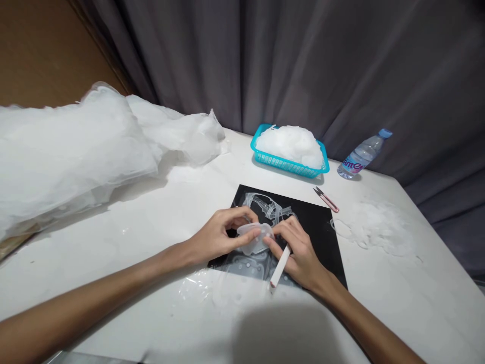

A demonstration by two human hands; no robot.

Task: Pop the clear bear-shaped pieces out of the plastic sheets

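Observation:
Both hands meet over a black sheet [314, 222] near the middle of the table. Between the thumb and fingers of my left hand [231, 230] is a small translucent white piece [254, 241] with a rounded outline. My right hand [295, 247] pinches the same piece at its right edge, and a white stick [279, 270] with a reddish tip is tucked in that hand, pointing down toward me. Clear film cutouts [265, 205] lie on the sheet behind the hands. A clear plastic sheet with rounded, dotted shapes [246, 268] lies under and in front of them.
A turquoise basket [288, 166] of white fluff stands behind the sheet. Pink-handled snips [326, 198] and a water bottle [364, 155] are to its right. Loose white fibre [382, 230] lies at the right. Large stuffed plastic bags [76, 146] cover the back left.

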